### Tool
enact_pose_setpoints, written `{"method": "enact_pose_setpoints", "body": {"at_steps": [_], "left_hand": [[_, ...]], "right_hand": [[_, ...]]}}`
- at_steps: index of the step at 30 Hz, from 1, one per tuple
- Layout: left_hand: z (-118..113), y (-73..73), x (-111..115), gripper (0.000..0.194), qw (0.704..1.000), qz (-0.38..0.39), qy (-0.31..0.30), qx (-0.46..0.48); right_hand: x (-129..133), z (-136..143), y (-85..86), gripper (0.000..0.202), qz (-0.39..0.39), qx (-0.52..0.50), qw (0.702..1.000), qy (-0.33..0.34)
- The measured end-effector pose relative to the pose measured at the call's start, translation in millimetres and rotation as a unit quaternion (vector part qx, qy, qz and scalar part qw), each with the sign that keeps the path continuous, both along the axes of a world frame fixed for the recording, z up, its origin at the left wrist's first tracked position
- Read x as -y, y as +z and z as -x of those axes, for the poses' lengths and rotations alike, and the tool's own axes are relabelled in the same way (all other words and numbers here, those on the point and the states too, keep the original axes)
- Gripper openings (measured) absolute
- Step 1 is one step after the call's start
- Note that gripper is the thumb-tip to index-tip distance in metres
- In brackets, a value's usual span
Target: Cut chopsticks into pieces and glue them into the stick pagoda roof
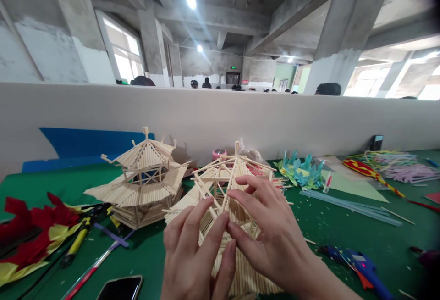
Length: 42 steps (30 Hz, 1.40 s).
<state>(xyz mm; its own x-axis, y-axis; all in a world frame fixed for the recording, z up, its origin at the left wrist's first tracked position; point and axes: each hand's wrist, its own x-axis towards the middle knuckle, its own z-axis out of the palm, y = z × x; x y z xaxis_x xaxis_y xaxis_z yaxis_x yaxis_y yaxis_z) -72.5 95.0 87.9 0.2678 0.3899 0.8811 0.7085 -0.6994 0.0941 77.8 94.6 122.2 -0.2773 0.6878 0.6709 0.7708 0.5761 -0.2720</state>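
Observation:
A pavilion model of pale wooden sticks stands in front of me, its upper roof an open frame of thin sticks partly filled in. My left hand is at the front left of that frame, thumb and fingertips pressed on the sticks near the roof's lower corner. From the right, my right hand reaches over the roof, its thumb and fingers closed around the same corner, close to the left fingertips. A finished-looking stick pavilion with two roof tiers stands to the left.
A blue glue gun lies at the right, with clear glue sticks behind it. A phone is at the front left, near red and yellow cloth. Blue paper flowers sit before the white partition.

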Motion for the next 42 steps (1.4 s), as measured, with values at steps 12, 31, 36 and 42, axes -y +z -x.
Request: {"method": "enact_pose_setpoints", "body": {"at_steps": [12, 31, 36, 42], "left_hand": [[-0.3, 0.0, -1.6, 0.028, 1.000, -0.001, -0.006, 0.009], [1.3, 3.8, 1.6, 0.031, 0.999, 0.032, -0.018, -0.003], [3.0, 1.9, 4.7, 0.033, 0.998, 0.061, -0.027, 0.015], [3.4, -3.1, -0.2, 0.033, 0.999, 0.028, -0.019, 0.015]], "right_hand": [[-0.2, -1.3, 1.0, 0.025, 0.009, -0.016, 1.000, 0.013], [1.0, -2.3, 2.8, 0.019, -0.007, -0.009, 1.000, 0.015], [1.8, -5.0, -0.4, 0.026, -0.004, -0.009, 1.000, 0.028], [3.1, -7.3, -1.7, 0.024, -0.014, -0.022, 0.999, 0.037]]}}
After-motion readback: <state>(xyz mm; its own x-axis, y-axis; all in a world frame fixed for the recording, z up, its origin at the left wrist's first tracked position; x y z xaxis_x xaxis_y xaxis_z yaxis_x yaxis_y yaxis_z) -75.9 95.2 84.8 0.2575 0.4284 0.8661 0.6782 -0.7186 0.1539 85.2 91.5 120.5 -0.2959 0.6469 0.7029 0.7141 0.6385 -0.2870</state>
